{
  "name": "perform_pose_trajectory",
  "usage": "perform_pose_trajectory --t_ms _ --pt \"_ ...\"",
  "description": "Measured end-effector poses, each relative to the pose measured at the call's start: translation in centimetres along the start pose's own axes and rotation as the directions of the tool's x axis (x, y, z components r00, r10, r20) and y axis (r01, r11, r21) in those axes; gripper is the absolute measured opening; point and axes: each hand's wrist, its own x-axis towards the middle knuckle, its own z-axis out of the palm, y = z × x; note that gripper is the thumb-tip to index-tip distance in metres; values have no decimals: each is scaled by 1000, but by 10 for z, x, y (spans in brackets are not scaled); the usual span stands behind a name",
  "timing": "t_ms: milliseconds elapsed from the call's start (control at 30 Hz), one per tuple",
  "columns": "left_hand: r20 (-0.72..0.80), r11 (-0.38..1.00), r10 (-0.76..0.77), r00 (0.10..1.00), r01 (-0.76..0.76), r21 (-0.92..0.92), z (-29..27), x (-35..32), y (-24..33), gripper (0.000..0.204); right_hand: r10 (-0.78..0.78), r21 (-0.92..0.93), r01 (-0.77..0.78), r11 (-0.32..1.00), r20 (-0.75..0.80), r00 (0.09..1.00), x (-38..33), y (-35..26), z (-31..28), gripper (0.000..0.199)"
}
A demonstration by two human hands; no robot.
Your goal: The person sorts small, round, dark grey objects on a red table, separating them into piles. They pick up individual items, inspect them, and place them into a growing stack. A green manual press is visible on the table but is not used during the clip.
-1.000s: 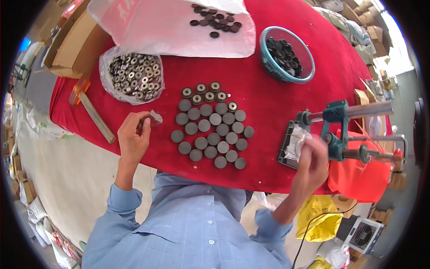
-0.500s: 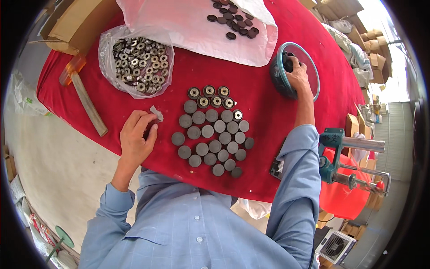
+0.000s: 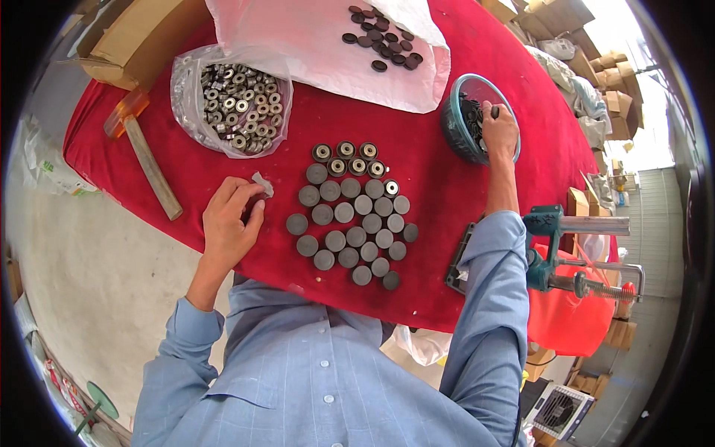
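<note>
Right hand (image 3: pixel 500 134) at the bowl (image 3: pixel 456 134) near the counter's far right edge, thumb and fingers closed on what looks like one small black piece (image 3: pixel 495 112). Left hand (image 3: pixel 231 222) rests by the near left edge, fingers curled toward the thumb; pale scrap (image 3: pixel 262 184) at the fingertips, cannot tell whether I pinch it.

Progress, my judgement: partway. Seven ringed discs (image 3: pixel 345 150) show metal centres, on the far side of the cluster. Plain grey discs (image 3: pixel 356 237) run toward the near edge; undersides hidden, so cannot say if they are fitted. Plenty left: bearings (image 3: pixel 242 106) fill a clear bag toward the far left corner, dark discs (image 3: pixel 379 65) lie loose on a white sheet (image 3: pixel 320 52) along the far edge.

Red-covered counter (image 3: pixel 424 298): hammer (image 3: pixel 153 167) by the left edge, green press (image 3: pixel 546 220) at the right. Beyond: pale floor (image 3: pixel 97 253), stacked cartons (image 3: pixel 622 104).
</note>
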Motion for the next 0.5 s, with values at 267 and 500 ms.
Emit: perform_pose_trajectory --t_ms 267,500 --pt "7 995 29 1000 -28 -92 3 -2 -4 19 203 412 -200 889 35 978 -20 4 -40 39" --pt "24 970 123 992 -115 -214 -8 28 22 23 -137 706 -120 698 295 945 -96 -141 -49 38"
